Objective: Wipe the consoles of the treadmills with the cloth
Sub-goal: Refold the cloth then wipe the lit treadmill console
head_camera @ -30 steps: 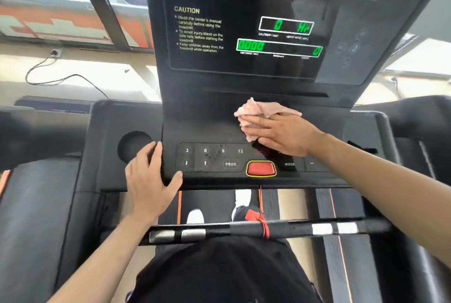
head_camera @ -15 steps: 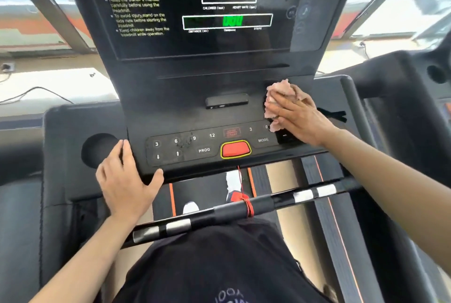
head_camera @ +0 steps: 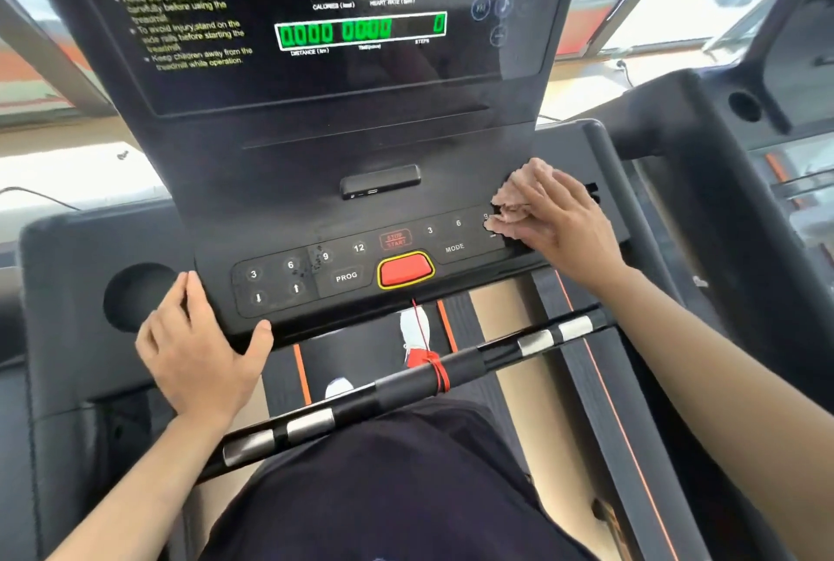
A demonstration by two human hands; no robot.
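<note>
The black treadmill console (head_camera: 289, 181) fills the upper middle of the head view, with a dark display of green digits and a button panel below it. My right hand (head_camera: 562, 224) presses a crumpled pink cloth (head_camera: 512, 199) onto the right end of the button panel, covering the rightmost buttons. My left hand (head_camera: 198, 348) rests flat on the console's lower left corner, thumb hooked over the front edge, holding nothing.
A red stop button (head_camera: 405, 270) sits in the panel's centre, with a red cord (head_camera: 424, 334) running down to the black handlebar (head_camera: 406, 384). A round cup holder (head_camera: 135, 296) is at the left. A second treadmill's console (head_camera: 740, 118) stands at the right.
My right hand slid the cloth from the console's middle to the right end of the button panel. The view swung right. My left hand stayed on the lower left corner.
</note>
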